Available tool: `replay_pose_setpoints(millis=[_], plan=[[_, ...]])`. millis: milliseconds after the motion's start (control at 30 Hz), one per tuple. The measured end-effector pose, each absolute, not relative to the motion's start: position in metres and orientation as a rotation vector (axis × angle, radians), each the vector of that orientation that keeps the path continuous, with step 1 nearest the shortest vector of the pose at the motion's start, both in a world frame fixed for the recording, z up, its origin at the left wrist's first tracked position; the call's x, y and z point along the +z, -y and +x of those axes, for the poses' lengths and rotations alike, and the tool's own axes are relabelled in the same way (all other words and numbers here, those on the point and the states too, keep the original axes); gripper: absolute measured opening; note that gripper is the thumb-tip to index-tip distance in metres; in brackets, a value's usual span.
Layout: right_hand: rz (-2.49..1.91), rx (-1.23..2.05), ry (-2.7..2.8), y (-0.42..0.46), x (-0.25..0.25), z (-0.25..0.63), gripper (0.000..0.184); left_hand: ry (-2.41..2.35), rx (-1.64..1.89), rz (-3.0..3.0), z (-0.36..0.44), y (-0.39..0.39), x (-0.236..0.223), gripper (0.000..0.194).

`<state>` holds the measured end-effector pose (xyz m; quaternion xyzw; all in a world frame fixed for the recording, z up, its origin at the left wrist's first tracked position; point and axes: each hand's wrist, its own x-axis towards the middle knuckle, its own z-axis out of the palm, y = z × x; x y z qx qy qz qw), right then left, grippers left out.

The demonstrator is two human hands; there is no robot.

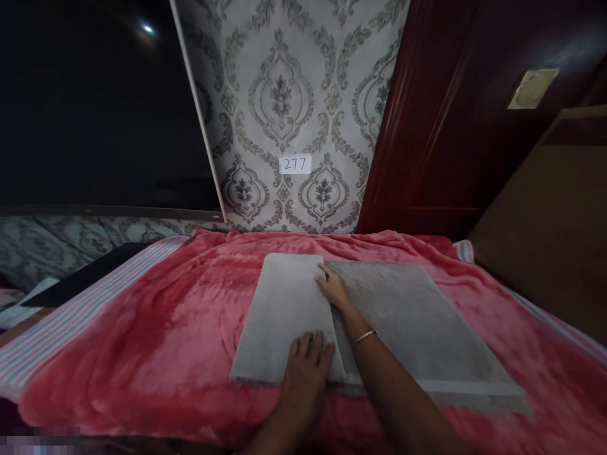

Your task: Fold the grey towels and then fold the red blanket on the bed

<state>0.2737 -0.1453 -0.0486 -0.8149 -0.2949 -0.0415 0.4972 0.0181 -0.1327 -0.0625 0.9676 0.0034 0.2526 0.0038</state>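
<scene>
Cloth (398,316), grey, rectangular and folded, lies on a red plush blanket (180,354), left hand (307,368) flat upon it, right hand (336,289) touching it, fingers apart.

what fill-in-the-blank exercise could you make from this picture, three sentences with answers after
1. The left hand rests on folded cloth coloured ____.
2. The bracelet circles the ____ (left/right) wrist.
3. The paper label on the patterned wallpaper shows the number ____.

Missing words: gray; right; 277.

Left hand (307,363), right hand (336,289) (bangle (365,337) worn) on gray cloth (282,309), red blanket (156,354) beneath.
</scene>
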Motion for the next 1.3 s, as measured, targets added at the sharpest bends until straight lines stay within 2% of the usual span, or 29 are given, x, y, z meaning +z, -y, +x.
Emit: replay_pose_setpoints(millis=[133,267,367,533,767,967,1167,1300], plan=[[-1.914,-0.155,0.759,0.154,-0.044,0.283,0.054,0.029,0.850,3.002,0.025,0.135,-0.056,0.045],[-2.061,-0.135,0.676,0.175,-0.038,0.293,0.060,0.129,0.850,3.010,0.035,0.149,-0.055,0.043],[-2.138,-0.064,0.645,0.186,-0.038,0.296,0.058,0.137,0.783,3.058,0.038,0.158,-0.057,0.039],[-2.169,-0.036,0.648,0.186,-0.041,0.295,0.056,0.154,0.744,3.045,0.033,0.160,-0.060,0.044],[-2.068,-0.176,0.739,0.185,-0.039,0.296,0.054,0.209,0.730,3.005,0.036,0.165,-0.053,0.040],[-2.214,-0.124,0.698,0.190,-0.039,0.296,0.050,0.161,0.487,3.022,0.043,0.181,-0.048,0.040],[-2.260,-0.104,0.728,0.192,-0.038,0.297,0.050,0.245,0.277,2.726,0.018,0.167,-0.003,0.057],[-2.284,-0.091,0.681,0.192,-0.037,0.294,0.051,-0.052,0.348,2.858,0.011,0.127,0.028,0.056]])
